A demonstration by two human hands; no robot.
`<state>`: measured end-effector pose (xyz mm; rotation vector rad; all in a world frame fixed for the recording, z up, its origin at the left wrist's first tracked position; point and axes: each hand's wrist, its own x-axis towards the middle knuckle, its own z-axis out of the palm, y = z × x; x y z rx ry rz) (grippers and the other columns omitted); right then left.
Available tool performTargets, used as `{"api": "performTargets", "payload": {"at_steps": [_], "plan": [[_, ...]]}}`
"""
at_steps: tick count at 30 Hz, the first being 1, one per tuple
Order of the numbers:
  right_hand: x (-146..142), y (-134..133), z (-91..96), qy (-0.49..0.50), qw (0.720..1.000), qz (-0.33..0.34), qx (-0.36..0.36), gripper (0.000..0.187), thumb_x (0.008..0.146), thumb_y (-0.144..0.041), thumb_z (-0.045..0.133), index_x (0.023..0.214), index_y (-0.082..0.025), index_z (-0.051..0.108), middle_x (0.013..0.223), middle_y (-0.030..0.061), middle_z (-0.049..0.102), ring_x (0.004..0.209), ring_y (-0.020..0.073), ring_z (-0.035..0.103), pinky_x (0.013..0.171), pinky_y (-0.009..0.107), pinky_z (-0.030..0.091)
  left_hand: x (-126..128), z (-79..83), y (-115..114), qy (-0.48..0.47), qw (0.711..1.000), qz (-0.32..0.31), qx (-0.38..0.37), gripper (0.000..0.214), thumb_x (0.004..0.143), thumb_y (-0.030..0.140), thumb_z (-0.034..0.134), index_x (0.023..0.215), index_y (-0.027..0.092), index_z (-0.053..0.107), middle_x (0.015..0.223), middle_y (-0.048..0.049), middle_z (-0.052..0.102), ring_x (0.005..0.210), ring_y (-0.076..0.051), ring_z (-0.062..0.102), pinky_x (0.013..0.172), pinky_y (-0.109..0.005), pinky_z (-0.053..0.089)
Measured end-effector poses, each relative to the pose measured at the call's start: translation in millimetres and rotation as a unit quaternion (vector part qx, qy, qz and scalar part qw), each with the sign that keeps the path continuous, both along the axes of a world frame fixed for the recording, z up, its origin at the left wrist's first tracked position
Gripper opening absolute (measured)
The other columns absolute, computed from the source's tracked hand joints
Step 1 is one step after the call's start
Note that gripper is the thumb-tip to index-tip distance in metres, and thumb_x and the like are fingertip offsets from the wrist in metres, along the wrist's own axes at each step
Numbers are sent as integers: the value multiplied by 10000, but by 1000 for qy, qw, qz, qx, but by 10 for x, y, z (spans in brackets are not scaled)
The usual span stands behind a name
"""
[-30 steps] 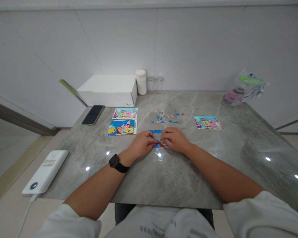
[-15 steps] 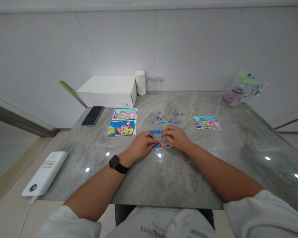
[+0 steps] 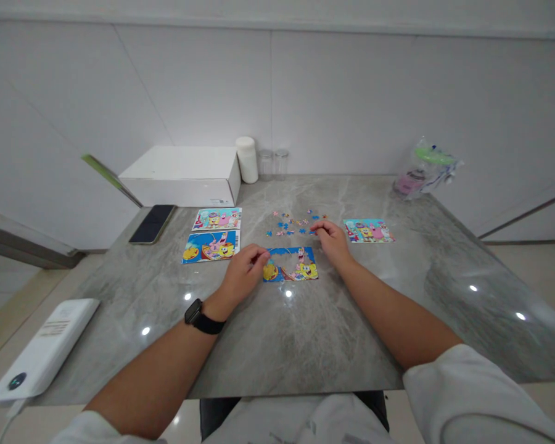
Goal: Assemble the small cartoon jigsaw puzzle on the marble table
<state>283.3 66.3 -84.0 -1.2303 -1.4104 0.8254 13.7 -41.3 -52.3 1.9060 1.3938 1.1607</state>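
A partly assembled jigsaw puzzle (image 3: pixel 309 271) lies in front of me, with blue borders, cartoon figures and a grey gap in its middle. My left hand (image 3: pixel 244 274), wearing a black watch, is closed at its left edge, thumb and forefinger together; what they hold, if anything, is hidden. Beyond the puzzle, several loose jigsaw pieces (image 3: pixel 283 226) are scattered. My right hand (image 3: pixel 335 242) reaches to their right side, its fingertips closed over a small blue jigsaw piece (image 3: pixel 312 233).
Two picture cards (image 3: pixel 217 219) lie one behind the other at left, and another card (image 3: pixel 369 230) at right. Behind stand a white box (image 3: pixel 180 179), a white bottle (image 3: pixel 246 161) and two clear jars. A phone (image 3: pixel 152 224), power bank (image 3: pixel 46 348) and bagged cup (image 3: pixel 423 172) are farther out.
My right hand has moved off the puzzle, out to the loose pieces. My left hand has drawn back to the puzzle's left edge, uncovering more of it. The view has shifted slightly.
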Motion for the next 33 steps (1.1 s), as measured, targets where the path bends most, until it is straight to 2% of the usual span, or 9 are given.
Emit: {"api": "performTargets", "payload": {"at_steps": [2, 5, 8, 11, 18, 25, 30, 33], "plan": [[-12, 3, -6, 24, 1000, 4, -4, 232, 811, -373, 553, 862, -246, 739, 837, 11, 739, 828, 214, 652, 824, 356, 497, -19, -17, 16, -84, 994, 63, -30, 402, 1044, 451, 511, 729, 211, 581, 700, 2, 556, 693, -166, 525, 665, -303, 409], [1, 19, -8, 53, 999, 2, -8, 268, 882, -442, 553, 950, -248, 725, 799, -1, 711, 771, 197, 634, 784, 340, 497, -59, -77, 80, -216, 966, 129, -62, 473, 1041, 500, 494, 660, 225, 443, 630, 25, 423, 602, -146, 408, 583, -298, 342], [27, 33, -11, 59, 998, -11, -1, 337, 943, -531, 535, 943, -243, 711, 776, -1, 694, 750, 188, 625, 765, 328, 495, -82, -116, 153, -312, 937, 137, -77, 476, 1023, 505, 525, 654, 232, 397, 617, 34, 371, 556, -134, 346, 536, -293, 311], [37, 31, -12, 54, 998, -11, 1, 407, 966, -598, 520, 912, -238, 703, 764, 3, 687, 746, 186, 629, 757, 322, 501, -75, -116, 189, -365, 918, 124, -90, 495, 1010, 528, 554, 651, 233, 384, 606, 42, 345, 518, -117, 308, 501, -282, 284], [7, 9, -1, 37, 999, -18, 1, 512, 965, -702, 480, 895, -242, 693, 763, 16, 686, 762, 194, 639, 756, 327, 521, -37, -129, 174, -359, 917, 125, -120, 488, 986, 647, 550, 740, 234, 468, 563, 69, 333, 456, -100, 276, 442, -248, 225], [31, 42, 19, 56, 998, -28, 7, 493, 960, -683, 492, 881, -239, 692, 749, 13, 682, 751, 190, 640, 754, 321, 518, -67, -145, 155, -355, 921, 133, -87, 400, 1020, 574, 560, 820, 228, 535, 545, 78, 328, 467, -104, 280, 451, -236, 217], [25, 47, 39, 67, 997, -30, 2, 511, 960, -696, 485, 882, -237, 696, 760, 23, 691, 761, 193, 638, 752, 327, 524, -13, -82, 204, -329, 933, 136, -56, 357, 1019, 565, 580, 912, 225, 599, 557, 79, 322, 486, -117, 284, 469, -248, 242], [19, 39, 49, 72, 997, -27, 1, 502, 958, -690, 489, 870, -241, 696, 757, 21, 689, 763, 195, 638, 751, 330, 525, 57, 13, 308, -322, 938, 113, -59, 339, 1021, 560, 584, 964, 227, 617, 567, 78, 321, 495, -125, 295, 484, -254, 258]]}}
